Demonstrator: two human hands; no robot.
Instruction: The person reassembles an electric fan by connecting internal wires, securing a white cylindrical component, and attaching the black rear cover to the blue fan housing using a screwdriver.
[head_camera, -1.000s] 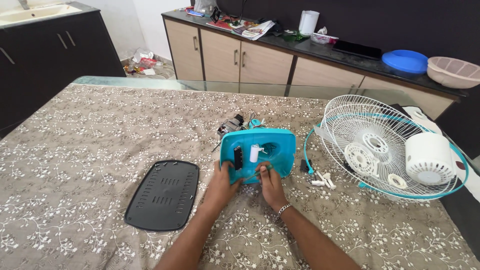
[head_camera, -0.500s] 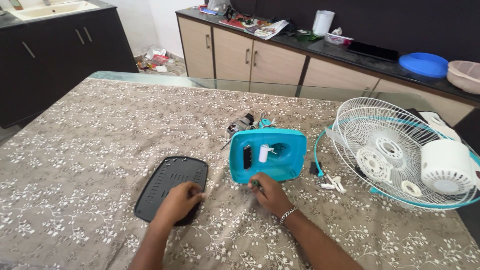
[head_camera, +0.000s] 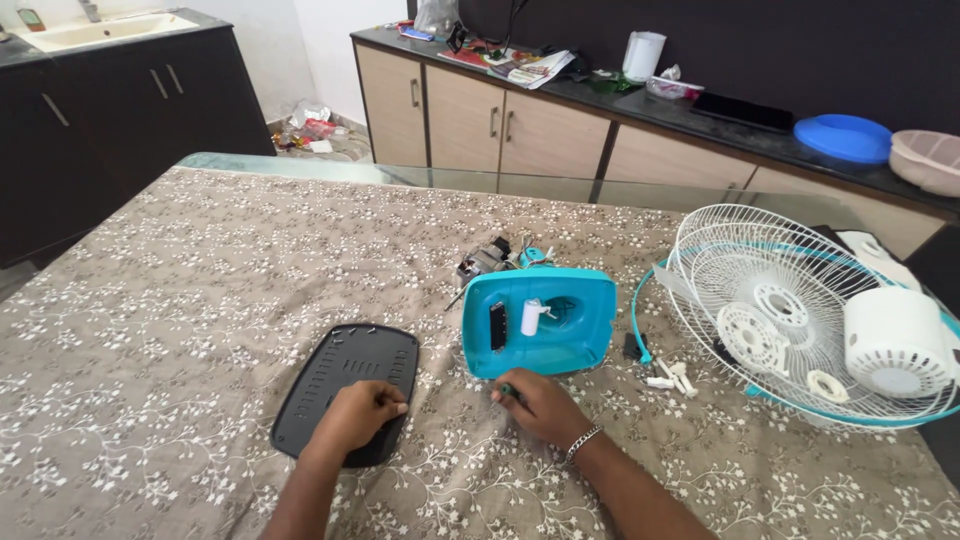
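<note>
The left hand (head_camera: 358, 413) lies on the near edge of the black vented plate (head_camera: 345, 390), fingers curled over it; half a second ago it hovered just above that spot. The right hand (head_camera: 533, 404) stays closed around a small green-handled tool (head_camera: 507, 390), probably a screwdriver, though most of it is hidden. It sits at six o'clock from the open turquoise fan base (head_camera: 540, 320), having slid slightly nearer the person. The white fan grille (head_camera: 800, 310) lies at three o'clock.
</note>
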